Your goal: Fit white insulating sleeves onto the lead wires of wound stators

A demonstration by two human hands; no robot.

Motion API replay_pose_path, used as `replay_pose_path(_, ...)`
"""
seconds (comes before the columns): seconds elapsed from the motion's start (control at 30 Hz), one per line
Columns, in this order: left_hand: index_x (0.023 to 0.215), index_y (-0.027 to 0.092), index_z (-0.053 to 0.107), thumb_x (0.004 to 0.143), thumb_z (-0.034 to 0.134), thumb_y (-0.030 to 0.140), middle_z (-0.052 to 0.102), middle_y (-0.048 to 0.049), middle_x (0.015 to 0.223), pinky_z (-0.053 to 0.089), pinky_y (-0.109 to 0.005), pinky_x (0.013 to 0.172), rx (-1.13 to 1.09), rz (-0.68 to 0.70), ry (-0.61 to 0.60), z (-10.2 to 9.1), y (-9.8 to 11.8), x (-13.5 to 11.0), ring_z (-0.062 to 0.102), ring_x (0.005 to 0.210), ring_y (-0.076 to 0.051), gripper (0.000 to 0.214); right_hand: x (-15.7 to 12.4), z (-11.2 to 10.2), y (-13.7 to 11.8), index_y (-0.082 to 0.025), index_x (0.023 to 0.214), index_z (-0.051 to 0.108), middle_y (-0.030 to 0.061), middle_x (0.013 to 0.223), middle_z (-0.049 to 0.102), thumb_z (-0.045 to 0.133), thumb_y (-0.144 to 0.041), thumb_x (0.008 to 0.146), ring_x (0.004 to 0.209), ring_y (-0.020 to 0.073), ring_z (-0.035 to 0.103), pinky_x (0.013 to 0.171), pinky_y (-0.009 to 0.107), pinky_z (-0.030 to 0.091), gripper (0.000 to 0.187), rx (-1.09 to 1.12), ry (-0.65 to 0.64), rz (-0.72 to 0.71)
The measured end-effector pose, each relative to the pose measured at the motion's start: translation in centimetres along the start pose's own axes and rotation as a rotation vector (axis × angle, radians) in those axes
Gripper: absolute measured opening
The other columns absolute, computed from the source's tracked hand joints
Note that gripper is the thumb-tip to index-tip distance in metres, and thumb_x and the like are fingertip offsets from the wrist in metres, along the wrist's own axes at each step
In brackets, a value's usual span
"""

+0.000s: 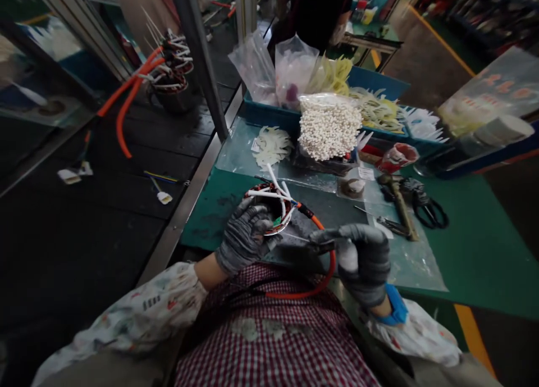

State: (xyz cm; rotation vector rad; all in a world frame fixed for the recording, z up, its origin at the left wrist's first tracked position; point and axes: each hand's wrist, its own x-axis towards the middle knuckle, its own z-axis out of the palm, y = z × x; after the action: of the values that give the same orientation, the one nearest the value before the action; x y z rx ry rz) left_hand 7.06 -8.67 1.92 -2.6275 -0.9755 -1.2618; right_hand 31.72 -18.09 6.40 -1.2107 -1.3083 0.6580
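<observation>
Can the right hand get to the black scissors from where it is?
Probably yes: the scissors lie uncovered on the table just beyond the right hand, but it grips a thin tool.

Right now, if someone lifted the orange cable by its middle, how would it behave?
The orange cable would probably sag yet stay springy: it curves in a smooth loop without kinks. It would likely tug the wound ring, since one end runs into it.

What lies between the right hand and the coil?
Head view: a thin metal pin, held in the right hand, points at the coil in the left hand.
</observation>
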Motion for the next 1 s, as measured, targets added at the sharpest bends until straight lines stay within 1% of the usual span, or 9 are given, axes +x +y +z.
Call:
replay_pose_path(0.17, 0.103, 0.028, 0.073, 0.096, 0.073, 0.044, 0.084, -0.0012, 0.108, 0.043, -0.058, 0.134, -0.050, -0.043, -0.128, -0.1, -0.6, -0.4, 0.078, 0.113, -0.026, 0.017, -1.4, 0.1, 0.1, -0.027, 0.115, 0.084, 0.0018, 0.077, 0.082, 0.066, -0.042, 0.109, 0.056, 0.0195, 0.073, 0.068, 0.039, 0.071, 0.024, -0.042, -0.520, 0.095)
replay_pose_path(0.33, 0.107, 0.028, 0.076, 0.099, 0.073, 0.042, 0.085, -0.0010, 0.116, 0.037, -0.059, 0.138, -0.116, -0.027, -0.131, -0.4, -0.8, 0.0, 0.079, 0.119, -0.026, 0.016, 3.1, 3.5, 1.4, -0.026, 0.119, 0.086, 0.0126, 0.109, 0.087, 0.066, -0.049, 0.108, 0.093, 0.0290, 0.083, 0.081, 0.041, 0.068, 0.032, -0.375, -0.413, -0.148)
replay_pose_path(0.43, 0.108, 0.028, 0.078, 0.100, 0.073, 0.035, 0.086, -0.0013, 0.119, 0.035, -0.060, 0.139, -0.174, -0.049, -0.115, -0.9, -0.5, 0.6, 0.080, 0.121, -0.025, 0.012, 6.4, 5.0, 0.6, -0.022, 0.123, 0.084, 0.0128, 0.099, 0.087, 0.059, -0.050, 0.112, 0.081, 0.0271, 0.080, 0.072, 0.036, 0.060, 0.039, -0.598, -0.509, -0.075)
replay_pose_path(0.53, 0.106, 0.029, 0.080, 0.099, 0.074, 0.032, 0.087, -0.0011, 0.122, 0.034, -0.059, 0.140, -0.210, -0.073, -0.134, -1.2, -0.3, 1.0, 0.081, 0.121, -0.025, 0.009, 8.5, 5.9, -0.6, -0.021, 0.106, 0.084, 0.0090, 0.084, 0.084, 0.065, -0.048, 0.109, 0.067, 0.0218, 0.071, 0.063, 0.032, 0.049, 0.033, -0.739, -0.673, 0.003)
replay_pose_path(0.6, 0.106, 0.029, 0.081, 0.099, 0.075, 0.033, 0.087, -0.0012, 0.124, 0.035, -0.059, 0.140, -0.221, -0.079, -0.158, -1.1, -0.3, 1.0, 0.080, 0.123, -0.026, 0.011, 8.8, 6.1, -0.9, -0.021, 0.098, 0.083, 0.0064, 0.082, 0.083, 0.069, -0.042, 0.106, 0.066, 0.0190, 0.069, 0.063, 0.031, 0.048, 0.026, -0.600, -0.682, 0.024)
replay_pose_path(0.73, 0.112, 0.030, 0.083, 0.100, 0.075, 0.034, 0.087, -0.0004, 0.122, 0.032, -0.058, 0.142, -0.205, -0.069, -0.154, -1.0, -0.5, 0.7, 0.081, 0.121, -0.026, 0.015, 8.2, 5.4, -0.4, -0.023, 0.101, 0.083, 0.0042, 0.093, 0.086, 0.072, -0.042, 0.102, 0.080, 0.0195, 0.076, 0.076, 0.032, 0.061, 0.023, -0.069, -0.501, 0.116)
replay_pose_path(0.8, 0.120, 0.030, 0.082, 0.100, 0.075, 0.035, 0.086, -0.0010, 0.125, 0.030, -0.059, 0.143, -0.199, -0.066, -0.169, -1.0, -0.7, 0.6, 0.081, 0.121, -0.026, 0.022, 7.9, 4.7, -0.2, -0.024, 0.106, 0.086, 0.0049, 0.104, 0.088, 0.073, -0.046, 0.103, 0.094, 0.0219, 0.080, 0.087, 0.036, 0.065, 0.026, 0.120, -0.568, 0.192)
replay_pose_path(0.9, 0.124, 0.031, 0.081, 0.100, 0.075, 0.041, 0.086, -0.0005, 0.125, 0.028, -0.061, 0.144, -0.199, -0.074, -0.238, -1.2, -1.0, 0.5, 0.080, 0.122, -0.026, 0.027, 7.7, 3.9, 0.0, -0.025, 0.107, 0.086, 0.0037, 0.102, 0.088, 0.079, -0.039, 0.099, 0.088, 0.0199, 0.080, 0.084, 0.035, 0.066, 0.018, 0.155, -0.675, 0.248)
replay_pose_path(1.0, 0.119, 0.032, 0.080, 0.103, 0.074, 0.040, 0.087, 0.0014, 0.123, 0.026, -0.063, 0.145, -0.209, -0.069, -0.249, -1.3, -1.2, 0.6, 0.080, 0.123, -0.025, 0.019, 7.6, 3.7, 0.3, -0.022, 0.100, 0.083, 0.0020, 0.089, 0.085, 0.082, -0.027, 0.090, 0.073, 0.0160, 0.074, 0.070, 0.029, 0.063, 0.012, 0.030, -0.553, 0.176)
